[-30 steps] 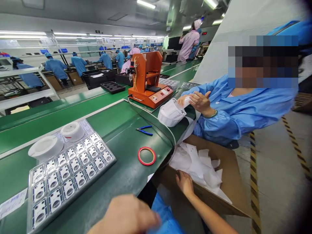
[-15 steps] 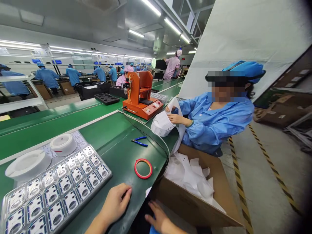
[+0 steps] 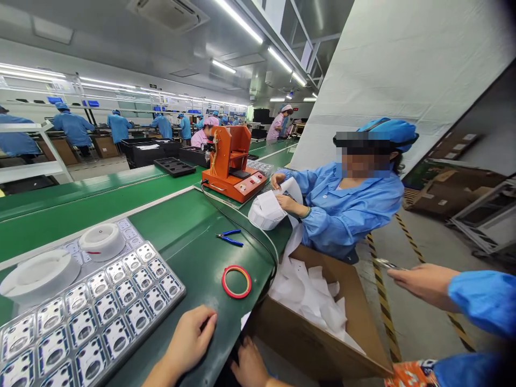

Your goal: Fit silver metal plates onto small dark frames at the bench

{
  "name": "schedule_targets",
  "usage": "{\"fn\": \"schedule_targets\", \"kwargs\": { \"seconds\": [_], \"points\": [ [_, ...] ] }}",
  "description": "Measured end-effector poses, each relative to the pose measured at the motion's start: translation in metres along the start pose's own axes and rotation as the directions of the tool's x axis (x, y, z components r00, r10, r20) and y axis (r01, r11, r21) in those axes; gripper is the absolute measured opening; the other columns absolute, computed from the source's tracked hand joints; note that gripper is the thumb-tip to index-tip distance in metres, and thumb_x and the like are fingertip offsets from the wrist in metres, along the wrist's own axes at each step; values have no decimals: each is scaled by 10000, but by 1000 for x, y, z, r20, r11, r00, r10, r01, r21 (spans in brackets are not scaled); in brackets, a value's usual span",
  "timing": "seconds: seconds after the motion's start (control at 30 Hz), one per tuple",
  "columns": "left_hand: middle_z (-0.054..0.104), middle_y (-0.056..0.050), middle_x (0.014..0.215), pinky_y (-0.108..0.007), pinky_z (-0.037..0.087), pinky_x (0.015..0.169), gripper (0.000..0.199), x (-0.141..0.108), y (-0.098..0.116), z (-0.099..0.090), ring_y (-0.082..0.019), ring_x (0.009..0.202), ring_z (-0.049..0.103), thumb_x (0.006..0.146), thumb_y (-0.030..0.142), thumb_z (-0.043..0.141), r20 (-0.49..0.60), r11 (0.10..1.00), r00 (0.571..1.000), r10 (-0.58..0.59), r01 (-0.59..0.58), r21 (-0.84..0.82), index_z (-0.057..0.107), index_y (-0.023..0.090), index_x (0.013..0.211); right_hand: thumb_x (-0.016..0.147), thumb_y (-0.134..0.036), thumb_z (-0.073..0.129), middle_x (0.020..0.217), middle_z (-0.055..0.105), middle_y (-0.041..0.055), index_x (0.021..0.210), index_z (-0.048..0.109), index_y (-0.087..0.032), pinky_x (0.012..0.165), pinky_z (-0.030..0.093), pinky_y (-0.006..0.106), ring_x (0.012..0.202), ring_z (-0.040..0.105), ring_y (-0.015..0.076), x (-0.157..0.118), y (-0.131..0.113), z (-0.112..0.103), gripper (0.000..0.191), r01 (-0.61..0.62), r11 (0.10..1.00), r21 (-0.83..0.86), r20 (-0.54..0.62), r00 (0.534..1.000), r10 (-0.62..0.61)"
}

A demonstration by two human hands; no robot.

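Note:
My left hand (image 3: 192, 337) rests on the green bench (image 3: 201, 258) with its fingers curled in; nothing visible is held in it. Below the bench edge, beside the cardboard box, is my right hand (image 3: 250, 361), its fingertips partly hidden against dark cloth. A red tape ring (image 3: 236, 296) lies beyond my left hand, and blue-handled cutters (image 3: 230, 237) lie farther back. To the left sits a clear tray of metal parts (image 3: 105, 305), with two white rolls (image 3: 102, 241) behind it.
An orange machine (image 3: 231, 164) stands at the back with a cable over the bench. A co-worker (image 3: 342, 199) handles a white roll. The cardboard box (image 3: 322, 338) holds white sheets. At right, another person's hand (image 3: 427, 282) holds a small object.
Another person's hand and blue sleeve have come in from the right. My right hand has shifted slightly left, and its fingers look less spread. The view has shifted a little.

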State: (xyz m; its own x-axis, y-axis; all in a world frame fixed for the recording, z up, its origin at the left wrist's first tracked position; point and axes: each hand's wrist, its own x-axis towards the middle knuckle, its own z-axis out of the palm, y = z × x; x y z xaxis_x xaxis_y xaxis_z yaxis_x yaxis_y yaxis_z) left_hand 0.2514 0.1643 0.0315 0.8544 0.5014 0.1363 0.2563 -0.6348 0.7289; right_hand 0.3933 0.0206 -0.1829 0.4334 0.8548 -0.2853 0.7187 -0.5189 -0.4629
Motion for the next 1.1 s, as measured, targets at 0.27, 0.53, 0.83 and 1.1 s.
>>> {"fn": "schedule_targets", "kwargs": {
  "seconds": [0.27,0.53,0.83,1.1],
  "points": [
    [675,-42,767,-261,422,665,399,2,-10,4,-179,715,626,1013,397,367,24,1000,1000,-9,9,-10,668,195,847,780,-251,619,1455,523,186,1437,528,-170,1157,306,489,1388,422,391,0,0,1,668,-29,1000,-9,1,1000,29],
    [685,-36,785,-253,447,691,410,3,-17,4,-177,743,652,1018,443,371,52,998,998,21,-18,-58,646,203,832,836,-301,676,1459,503,194,1464,476,-164,1125,339,543,1363,448,378,2,-4,-8,673,-29,999,-28,3,1000,29],
    [690,-19,769,-236,487,689,360,6,-20,0,-168,729,668,992,454,445,36,996,998,56,-54,-67,688,205,900,922,-438,652,1477,462,142,1426,477,-186,1106,329,599,1356,426,358,0,-2,-6,590,-39,999,0,5,999,39],
    [710,-8,788,-211,504,690,333,4,-20,-1,-153,727,680,989,430,466,12,996,997,78,-77,-49,710,210,935,940,-448,625,1471,460,133,1429,466,-198,1092,343,595,1332,444,350,1,2,-4,572,-19,1000,-18,-21,1000,19]
  ]
}}
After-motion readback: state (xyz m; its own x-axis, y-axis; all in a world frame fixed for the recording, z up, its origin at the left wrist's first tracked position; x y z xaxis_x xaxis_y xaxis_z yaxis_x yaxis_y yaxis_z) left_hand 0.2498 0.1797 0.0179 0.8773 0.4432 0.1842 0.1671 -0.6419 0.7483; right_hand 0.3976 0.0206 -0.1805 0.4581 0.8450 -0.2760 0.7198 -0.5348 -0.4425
